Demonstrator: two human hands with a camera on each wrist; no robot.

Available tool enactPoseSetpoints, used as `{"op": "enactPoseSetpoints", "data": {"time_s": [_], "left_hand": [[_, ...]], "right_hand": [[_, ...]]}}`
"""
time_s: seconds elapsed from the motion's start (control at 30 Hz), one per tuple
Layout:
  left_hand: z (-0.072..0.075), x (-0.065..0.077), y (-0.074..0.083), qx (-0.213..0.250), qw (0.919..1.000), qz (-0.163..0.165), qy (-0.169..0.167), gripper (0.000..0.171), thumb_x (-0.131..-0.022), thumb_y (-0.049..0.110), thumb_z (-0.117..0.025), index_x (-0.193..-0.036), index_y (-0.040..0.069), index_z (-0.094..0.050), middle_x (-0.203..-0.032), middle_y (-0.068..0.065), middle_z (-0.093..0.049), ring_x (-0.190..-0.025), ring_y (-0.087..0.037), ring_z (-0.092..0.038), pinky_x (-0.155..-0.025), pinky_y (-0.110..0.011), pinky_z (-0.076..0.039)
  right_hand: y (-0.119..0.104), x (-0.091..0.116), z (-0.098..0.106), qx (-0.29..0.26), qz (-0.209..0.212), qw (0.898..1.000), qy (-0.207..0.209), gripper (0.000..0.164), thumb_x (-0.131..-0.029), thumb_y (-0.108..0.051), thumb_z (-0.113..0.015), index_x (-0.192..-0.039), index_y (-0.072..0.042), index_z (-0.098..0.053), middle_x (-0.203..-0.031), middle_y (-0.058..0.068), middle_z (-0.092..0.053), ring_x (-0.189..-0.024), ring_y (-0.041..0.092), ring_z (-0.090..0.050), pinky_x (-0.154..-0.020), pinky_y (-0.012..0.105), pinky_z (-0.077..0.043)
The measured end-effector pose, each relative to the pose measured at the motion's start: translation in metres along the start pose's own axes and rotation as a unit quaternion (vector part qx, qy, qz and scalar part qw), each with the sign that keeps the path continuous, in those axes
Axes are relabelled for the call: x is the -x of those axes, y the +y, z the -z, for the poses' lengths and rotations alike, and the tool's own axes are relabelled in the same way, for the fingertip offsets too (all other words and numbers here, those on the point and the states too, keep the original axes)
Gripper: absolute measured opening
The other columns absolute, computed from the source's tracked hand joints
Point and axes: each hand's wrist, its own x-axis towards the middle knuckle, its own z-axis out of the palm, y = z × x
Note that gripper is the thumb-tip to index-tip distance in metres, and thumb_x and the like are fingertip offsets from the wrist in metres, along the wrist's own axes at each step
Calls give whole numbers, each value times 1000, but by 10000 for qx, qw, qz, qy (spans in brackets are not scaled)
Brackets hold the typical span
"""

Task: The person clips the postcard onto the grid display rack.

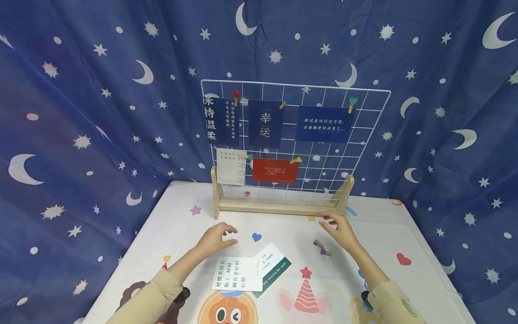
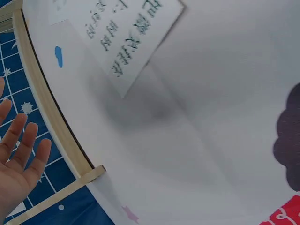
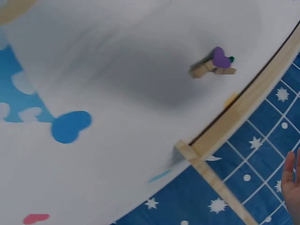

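In the head view my left hand [image 1: 215, 238] hovers over the table left of centre, fingers loosely bent and holding nothing. Below it lie a white card with green lettering [image 1: 236, 274] and, partly under that, a white-and-green card [image 1: 276, 270]. My right hand [image 1: 340, 229], also holding nothing, is by the right end of the wooden base [image 1: 263, 208] of a white wire grid rack [image 1: 370, 110]. Two small wooden clothespins [image 1: 325, 253] lie near it; the right wrist view shows one with a purple heart [image 3: 220, 58].
Clipped to the grid are two upright navy cards [image 1: 265, 123], a wide blue card [image 1: 323, 126], a white card [image 1: 228, 168] and a red card [image 1: 275, 171]. A blue curtain [image 1: 101, 90] with moons and stars hangs behind the table. Cartoon prints cover the white tablecloth [image 1: 380, 229].
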Motion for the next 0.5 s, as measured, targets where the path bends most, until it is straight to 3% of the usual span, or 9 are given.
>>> {"op": "enactPoseSetpoints", "data": {"time_s": [0.33, 0.5], "left_hand": [[-5, 32, -14, -80, 9969, -69, -776, 46, -70, 23, -81, -108, 5, -64, -104, -15, -62, -98, -33, -59, -88, -50, -50], [-8, 42, -18, -300, 9937, -3, -1080, 57, -63, 26, -85, -112, 6, -63, -104, -13, -58, -98, -31, -56, -89, -54, -48]], "right_hand": [[23, 16, -2, 564, -182, 9971, -487, 27, -86, -5, -65, -112, 2, -64, -109, 21, -65, -95, 37, -61, -79, 52, -52], [33, 22, -4, 808, -223, 9945, -628, 24, -84, -3, -65, -108, 2, -65, -107, 21, -66, -93, 37, -62, -77, 50, -53]]}}
